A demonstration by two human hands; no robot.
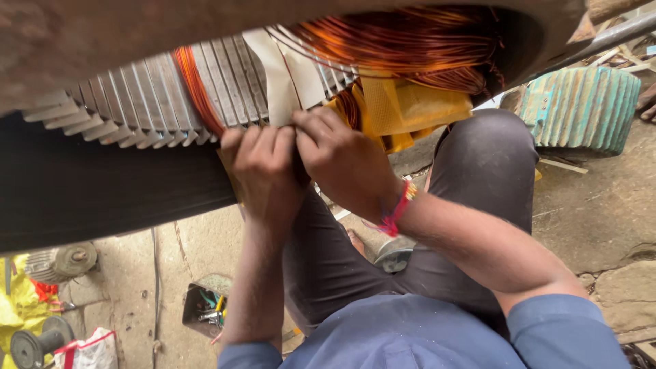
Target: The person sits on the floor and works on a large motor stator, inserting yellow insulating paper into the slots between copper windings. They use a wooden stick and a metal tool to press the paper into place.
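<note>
A large motor stator [123, 102] fills the top of the head view, its slotted metal core facing me. Copper wire coils [403, 41] loop out of the slots, with one copper bundle [195, 89] running down a slot. White insulating paper strips [280, 75] and yellow insulating sheet [417, 106] lie among the coils. My left hand [263, 171] and my right hand [342, 160] are pressed together at the stator's edge, fingers pinching the lower end of the white paper strips. A red thread band sits on my right wrist.
A teal finned motor housing [581, 106] stands at the right on the stone floor. A small open box of tools [205, 307] sits on the floor below. A grey motor part [61, 260], a yellow cloth and a white bag are at the bottom left.
</note>
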